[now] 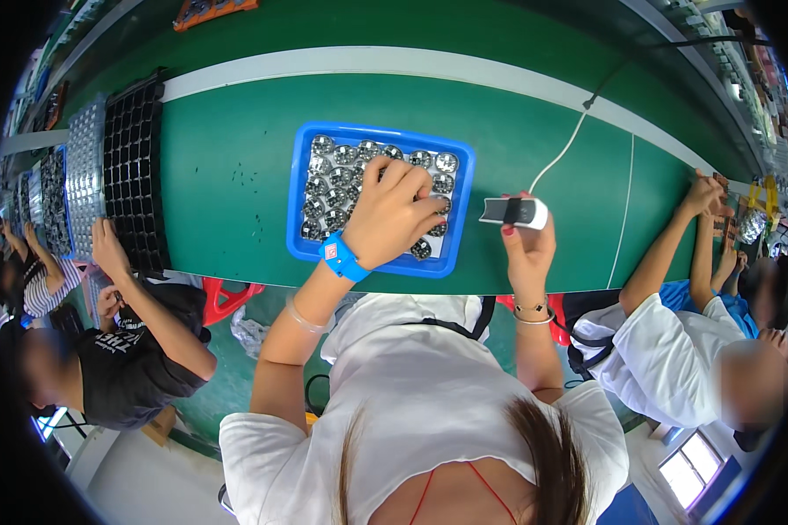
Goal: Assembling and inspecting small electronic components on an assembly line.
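Note:
My left hand (389,214) is bent over a blue plastic tray (297,194), with the fingers curled and the thumb close to the index finger above the tray's right side. Small silver mirrored balls (334,219) sit in rows inside the tray. What the left fingertips hold, if anything, is hidden. To the tray's right, my right hand (531,249) grips a white handheld device (534,213) with a dark front part, raised over the green table. From its far side a white cable (559,157) runs away to the back.
A black gridded tray (134,175) and a clear gridded one (85,175) lie on the green table (228,114) at left. Dark specks are scattered nearby. One person (140,359) sits at my left, another (665,341) at my right. A pale rail (385,59) crosses the back.

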Available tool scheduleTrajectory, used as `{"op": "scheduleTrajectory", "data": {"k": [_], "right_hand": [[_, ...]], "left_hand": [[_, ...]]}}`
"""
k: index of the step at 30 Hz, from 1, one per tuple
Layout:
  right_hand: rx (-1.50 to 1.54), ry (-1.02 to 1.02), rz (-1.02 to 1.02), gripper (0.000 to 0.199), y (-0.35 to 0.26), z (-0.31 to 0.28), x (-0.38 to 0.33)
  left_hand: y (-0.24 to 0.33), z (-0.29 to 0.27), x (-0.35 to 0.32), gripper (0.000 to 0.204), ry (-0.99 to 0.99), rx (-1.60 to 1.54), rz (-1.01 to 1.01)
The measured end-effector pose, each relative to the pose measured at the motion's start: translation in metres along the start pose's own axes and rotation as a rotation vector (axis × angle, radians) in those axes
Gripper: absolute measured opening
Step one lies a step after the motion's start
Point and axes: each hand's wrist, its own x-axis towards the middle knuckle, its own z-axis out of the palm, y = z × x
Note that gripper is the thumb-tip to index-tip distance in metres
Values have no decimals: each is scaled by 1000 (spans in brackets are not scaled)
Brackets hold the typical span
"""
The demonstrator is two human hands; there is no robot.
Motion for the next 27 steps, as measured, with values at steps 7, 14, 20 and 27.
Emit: {"op": "scheduleTrajectory", "data": {"k": [7,14,20,27], "right_hand": [[-350,-257,-164,39,-15,2,-6],[-384,-282,-225,38,-19,13,-6],[-352,-258,-231,38,-21,16,-7],[-319,-219,-240,38,-19,18,-10]], "left_hand": [[12,-2,-17,15,-65,-31,-2],[20,-8,-18,18,44,-64,8],[22,-12,-19,17,36,-75,-30],[22,-7,-20,13,63,-72,-20]]}}
